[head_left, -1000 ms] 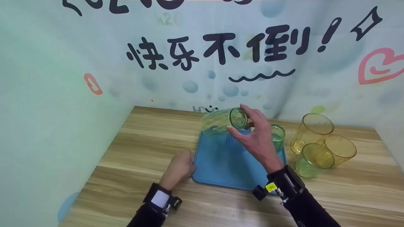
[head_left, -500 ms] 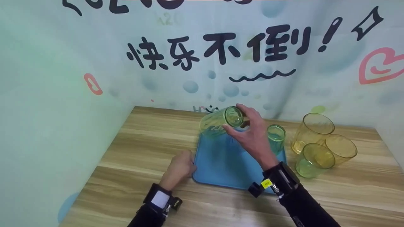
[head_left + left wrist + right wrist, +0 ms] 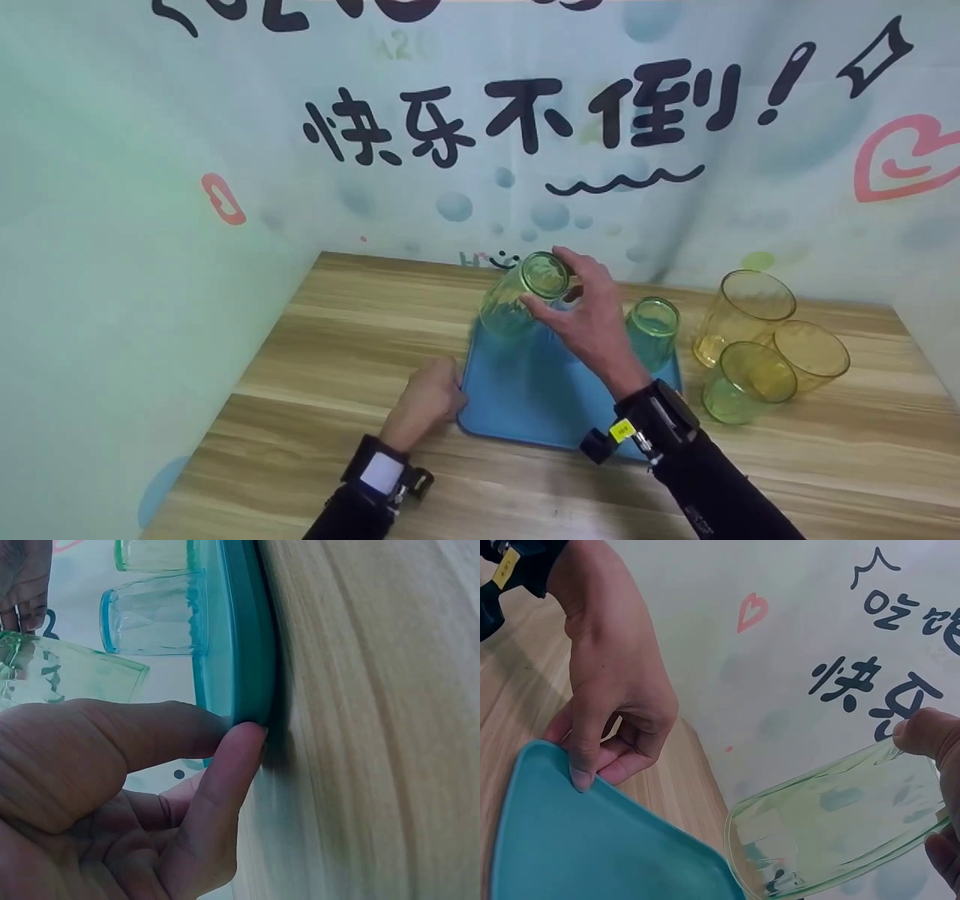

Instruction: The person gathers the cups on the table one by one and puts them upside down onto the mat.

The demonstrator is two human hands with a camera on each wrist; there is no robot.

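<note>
Lettered cloth (image 3: 615, 214) backs the desk (image 3: 337, 322). Three glasses (image 3: 739, 401) stand beside the blue tray (image 3: 540, 412), two glasses (image 3: 154, 619) on it; left hand (image 3: 426, 397) pinches its edge, right hand (image 3: 596, 322) holds a tilted green glass (image 3: 510, 300) above.

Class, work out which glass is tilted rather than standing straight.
The green glass held in the right hand, its base raised; the rest stand straight on the tray or the table.

Right wrist view: right hand (image 3: 946, 746) cut off by edge — blue tray (image 3: 607, 847) too
</note>
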